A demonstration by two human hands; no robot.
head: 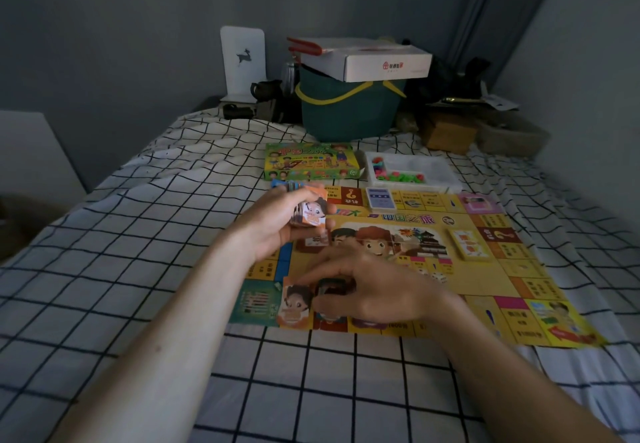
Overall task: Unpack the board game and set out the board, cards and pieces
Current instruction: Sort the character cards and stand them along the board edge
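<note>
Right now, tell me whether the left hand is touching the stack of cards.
Touching. The head view shows the left hand with fingers and thumb curled round the stack of cards, holding it above the board.

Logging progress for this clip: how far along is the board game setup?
Done: the board lies unfolded on the bed, with two card decks on it. In hand: the left hand holds a stack of cards while the right hand lays one near the board's corner. Left: the coloured pieces remain in the white tray.

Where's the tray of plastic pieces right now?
Head view: the white tray lies on the bed beyond the board's far right edge, right of the green game box.
</note>
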